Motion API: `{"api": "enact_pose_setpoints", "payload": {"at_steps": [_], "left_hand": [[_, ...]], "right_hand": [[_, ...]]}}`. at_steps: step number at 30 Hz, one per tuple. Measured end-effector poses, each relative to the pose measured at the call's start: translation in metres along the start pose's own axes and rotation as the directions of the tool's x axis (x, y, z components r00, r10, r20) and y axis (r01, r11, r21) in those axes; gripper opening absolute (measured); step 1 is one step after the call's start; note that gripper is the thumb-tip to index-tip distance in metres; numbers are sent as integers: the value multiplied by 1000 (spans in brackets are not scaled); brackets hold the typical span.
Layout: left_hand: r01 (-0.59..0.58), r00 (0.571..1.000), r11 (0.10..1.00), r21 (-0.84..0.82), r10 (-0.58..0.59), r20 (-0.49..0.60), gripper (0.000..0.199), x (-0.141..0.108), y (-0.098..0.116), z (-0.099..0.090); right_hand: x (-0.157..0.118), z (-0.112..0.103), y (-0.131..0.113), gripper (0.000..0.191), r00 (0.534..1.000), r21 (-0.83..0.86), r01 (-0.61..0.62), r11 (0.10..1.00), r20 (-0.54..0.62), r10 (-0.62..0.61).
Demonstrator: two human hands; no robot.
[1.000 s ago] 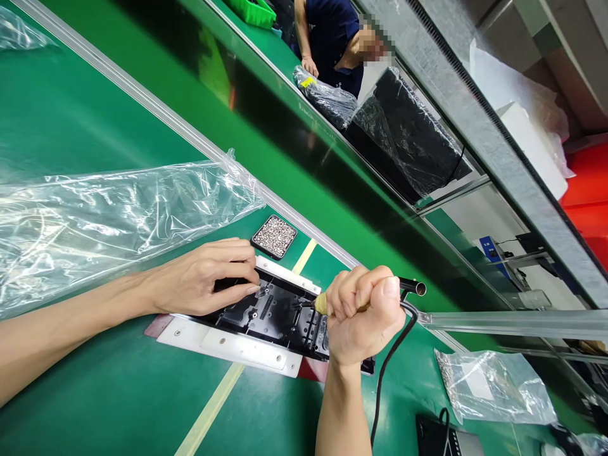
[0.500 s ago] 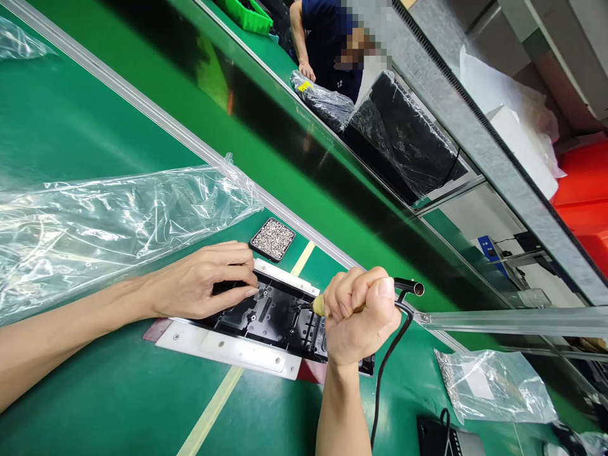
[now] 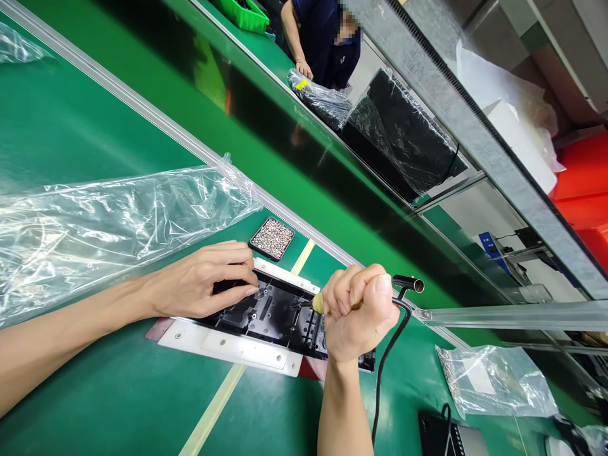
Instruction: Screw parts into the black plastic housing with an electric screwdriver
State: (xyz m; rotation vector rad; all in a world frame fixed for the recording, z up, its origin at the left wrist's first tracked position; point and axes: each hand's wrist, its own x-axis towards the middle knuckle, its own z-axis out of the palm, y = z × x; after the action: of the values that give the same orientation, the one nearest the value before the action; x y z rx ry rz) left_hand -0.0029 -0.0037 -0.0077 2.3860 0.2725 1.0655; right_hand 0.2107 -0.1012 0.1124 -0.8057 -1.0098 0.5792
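Note:
A long black plastic housing [image 3: 273, 310] with ribs and small metal inserts lies between white fixture strips [image 3: 247, 348] on the green bench. Over its left end is my left hand [image 3: 213, 278], the thumb and a finger drawn together at the tips beside a small insert. Whatever those tips may hold is too small to make out. My right hand [image 3: 358, 310] is wrapped in a fist round a corded soldering iron with a yellowish collar [image 3: 318, 303]. Its thin tip points down into the middle of the housing. A black cord hangs from its rear end.
Behind the housing stands a small black tray [image 3: 272, 238] of tiny metal parts. Clear plastic film [image 3: 118, 221] spreads to the left. A bag of small parts [image 3: 496, 380] lies at right. An aluminium rail [image 3: 156, 120] runs behind; beyond it a co-worker [image 3: 323, 38] touches a wrapped item.
My hands keep nearly the same places on the housing and iron. The view has shifted slightly, and the co-worker across the bench has moved a little to the left.

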Motion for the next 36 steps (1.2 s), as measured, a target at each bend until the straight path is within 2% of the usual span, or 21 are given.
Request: {"api": "enact_pose_setpoints", "payload": {"at_steps": [8,19,26,33,36], "left_hand": [[8,1000,1000,-15,-8,-6,15,1,0,0],[14,1000,1000,-27,-15,-14,15,1,1,0],[13,1000,1000,-24,-13,-13,15,0,1,0],[9,1000,1000,-28,-9,-19,15,1,1,1],[13,1000,999,-35,-14,-21,15,2,1,0]], "right_hand": [[1,2,-1,60,999,-94,-9,996,-39,5],[0,2,-3,59,1000,-19,-20,1000,-5,20],[0,0,-2,59,999,-137,-14,990,-43,8],[0,1,-2,61,999,-64,-17,998,-30,15],[0,0,-2,60,1000,-82,-14,997,-28,12]]}}
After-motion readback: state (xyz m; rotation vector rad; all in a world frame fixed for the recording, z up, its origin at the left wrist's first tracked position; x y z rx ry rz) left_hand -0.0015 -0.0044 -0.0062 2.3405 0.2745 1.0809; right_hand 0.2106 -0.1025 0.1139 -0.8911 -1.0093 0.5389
